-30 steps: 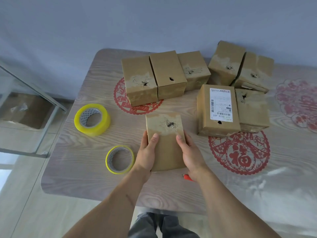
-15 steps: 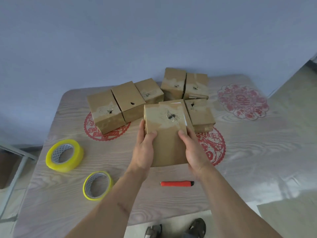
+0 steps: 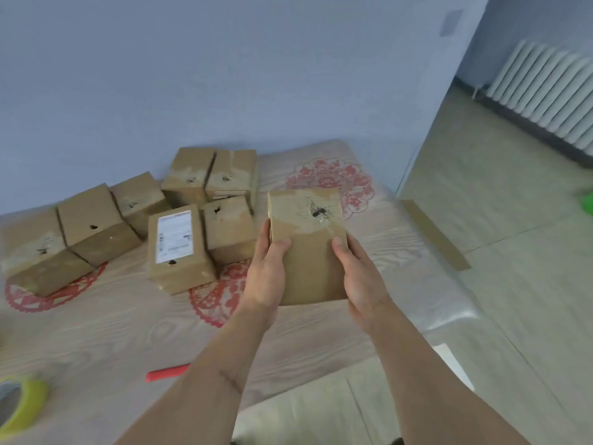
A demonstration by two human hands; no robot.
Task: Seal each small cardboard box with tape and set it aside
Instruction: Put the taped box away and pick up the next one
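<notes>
I hold a small brown cardboard box [image 3: 309,248] above the right part of the table, its top face scuffed with a dark hole. My left hand [image 3: 266,277] grips its left side with the thumb on top. My right hand [image 3: 361,277] grips its right side the same way. Several more small boxes stand grouped at the back left, among them a box with a white label [image 3: 178,248]. At the bottom left edge, a yellow tape roll [image 3: 22,403] is partly cut off by the frame.
A red utility knife [image 3: 167,372] lies on the wood-grain table [image 3: 96,332] near its front edge. Red paper-cut decorations [image 3: 330,181] lie under the table's clear cover. Right of the table is tiled floor with a flat cardboard strip [image 3: 433,234] and a white radiator [image 3: 542,91].
Both hands lifted the box off the table and carried it to the right, past the grouped boxes. My view swung right, so the tape rolls slid towards the left edge.
</notes>
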